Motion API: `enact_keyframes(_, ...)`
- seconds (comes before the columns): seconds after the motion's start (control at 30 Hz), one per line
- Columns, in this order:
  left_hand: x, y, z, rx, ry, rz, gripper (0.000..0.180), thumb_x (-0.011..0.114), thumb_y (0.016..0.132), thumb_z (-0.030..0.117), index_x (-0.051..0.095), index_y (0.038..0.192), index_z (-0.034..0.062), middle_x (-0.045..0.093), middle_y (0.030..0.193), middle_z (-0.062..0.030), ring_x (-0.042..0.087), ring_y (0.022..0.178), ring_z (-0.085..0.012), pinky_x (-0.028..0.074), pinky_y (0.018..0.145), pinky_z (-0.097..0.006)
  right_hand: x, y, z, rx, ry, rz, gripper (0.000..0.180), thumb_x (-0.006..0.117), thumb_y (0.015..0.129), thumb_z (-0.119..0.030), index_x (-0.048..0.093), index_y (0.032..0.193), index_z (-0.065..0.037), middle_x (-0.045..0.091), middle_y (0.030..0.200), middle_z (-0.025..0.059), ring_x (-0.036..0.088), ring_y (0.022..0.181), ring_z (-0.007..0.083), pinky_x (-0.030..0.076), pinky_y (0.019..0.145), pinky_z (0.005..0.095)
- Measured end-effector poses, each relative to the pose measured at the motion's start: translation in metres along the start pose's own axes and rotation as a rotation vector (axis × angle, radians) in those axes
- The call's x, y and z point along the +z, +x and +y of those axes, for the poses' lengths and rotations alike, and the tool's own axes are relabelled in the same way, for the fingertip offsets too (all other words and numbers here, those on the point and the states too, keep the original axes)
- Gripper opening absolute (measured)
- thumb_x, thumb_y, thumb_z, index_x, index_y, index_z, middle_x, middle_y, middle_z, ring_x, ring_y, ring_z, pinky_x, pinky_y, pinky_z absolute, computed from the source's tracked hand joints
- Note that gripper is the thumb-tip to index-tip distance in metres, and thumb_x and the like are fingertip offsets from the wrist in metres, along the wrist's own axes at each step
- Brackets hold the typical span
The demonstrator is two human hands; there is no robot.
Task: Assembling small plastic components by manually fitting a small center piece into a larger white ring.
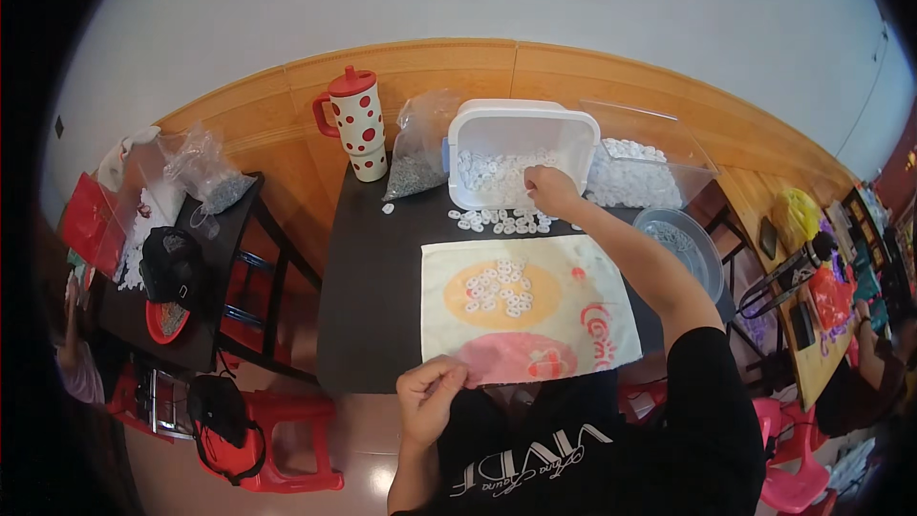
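Observation:
My right hand (552, 191) reaches into a white plastic tub (523, 112) tipped on its side, its fingers curled among small white oval rings (492, 170). What lies in those fingers is hidden. More rings (511, 222) have spilled in front of the tub's mouth. A cream towel (592, 277) with orange and pink patches lies below, bearing a loose pile of the same rings (499, 287). My left hand (430, 397) is at the towel's lower left corner, thumb and fingers pinched together; I cannot see what they hold, if anything.
A clear box of white pieces (635, 172) and a round clear basin (702, 258) stand right of the tub. Left are a bag of small grey pieces (420, 162) and a red-dotted tumbler (361, 129). Red stools (287, 420) and neighbouring tables flank the dark table (368, 296); people sit at both sides.

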State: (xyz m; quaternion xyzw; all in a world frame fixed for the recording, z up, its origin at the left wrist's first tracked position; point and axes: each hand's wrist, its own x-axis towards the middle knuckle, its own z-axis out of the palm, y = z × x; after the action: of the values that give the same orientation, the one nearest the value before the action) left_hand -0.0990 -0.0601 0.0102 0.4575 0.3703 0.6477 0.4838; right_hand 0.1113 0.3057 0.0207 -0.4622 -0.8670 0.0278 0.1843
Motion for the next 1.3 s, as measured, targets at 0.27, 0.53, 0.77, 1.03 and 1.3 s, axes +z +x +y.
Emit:
enact_keyframes(0.27, 0.028, 0.025, -0.007, 0.083, 0.277, 0.157, 0.008, 0.067, 0.088, 0.000, 0.070, 0.095, -0.0035, 0.070, 0.087, -0.0087, 0.062, 0.069, -0.0092, 0.046, 0.061, -0.021, -0.020, -0.080, -0.038, 0.052, 0.959, -0.219, 0.009, 0.075, 0.077, -0.005, 0.069, 0.083, -0.003, 0.066, 0.074, -0.0003, 0.059, 0.072, 0.0063, 0.049, 0.065, 0.0240)
enact_keyframes(0.53, 0.056, 0.042, -0.025, 0.215, 0.624, -0.014, 0.013, 0.067, 0.084, 0.000, 0.066, 0.097, -0.0041, 0.066, 0.090, -0.0163, 0.064, 0.075, -0.0263, 0.050, 0.067, -0.032, -0.020, -0.113, -0.035, -0.235, 0.343, -0.020, 0.008, 0.067, 0.080, -0.008, 0.070, 0.084, -0.002, 0.065, 0.081, 0.0132, 0.064, 0.075, 0.0281, 0.051, 0.068, 0.0385)
enact_keyframes(0.77, 0.058, 0.035, -0.021, 0.294, 0.692, -0.027, 0.011, 0.067, 0.085, -0.001, 0.068, 0.095, -0.0044, 0.068, 0.089, -0.0140, 0.064, 0.070, -0.0206, 0.050, 0.064, -0.027, 0.012, -0.032, -0.013, 0.016, 0.254, 0.076, 0.012, 0.070, 0.078, -0.017, 0.069, 0.080, -0.005, 0.065, 0.081, 0.0158, 0.064, 0.082, 0.0347, 0.050, 0.071, 0.0441)
enact_keyframes(1.03, 0.050, 0.028, -0.012, 0.220, 0.689, 0.025, 0.009, 0.066, 0.085, -0.001, 0.067, 0.094, -0.0038, 0.067, 0.089, -0.0160, 0.067, 0.075, -0.0261, 0.053, 0.066, -0.031, 0.020, -0.037, -0.017, 0.062, 0.092, 0.164, 0.013, 0.067, 0.086, -0.015, 0.064, 0.087, -0.003, 0.065, 0.085, 0.0165, 0.065, 0.080, 0.0314, 0.051, 0.070, 0.0413)
enact_keyframes(1.3, 0.079, 0.048, -0.027, 0.189, 0.472, 0.109, 0.025, 0.065, 0.084, -0.007, 0.066, 0.109, -0.0050, 0.066, 0.099, -0.0144, 0.064, 0.077, -0.0170, 0.050, 0.065, -0.026, -0.056, -0.181, -0.095, 0.008, 1.270, -0.131, 0.007, 0.060, 0.094, -0.005, 0.061, 0.098, 0.000, 0.062, 0.084, 0.0016, 0.059, 0.079, 0.0073, 0.050, 0.069, 0.0247)
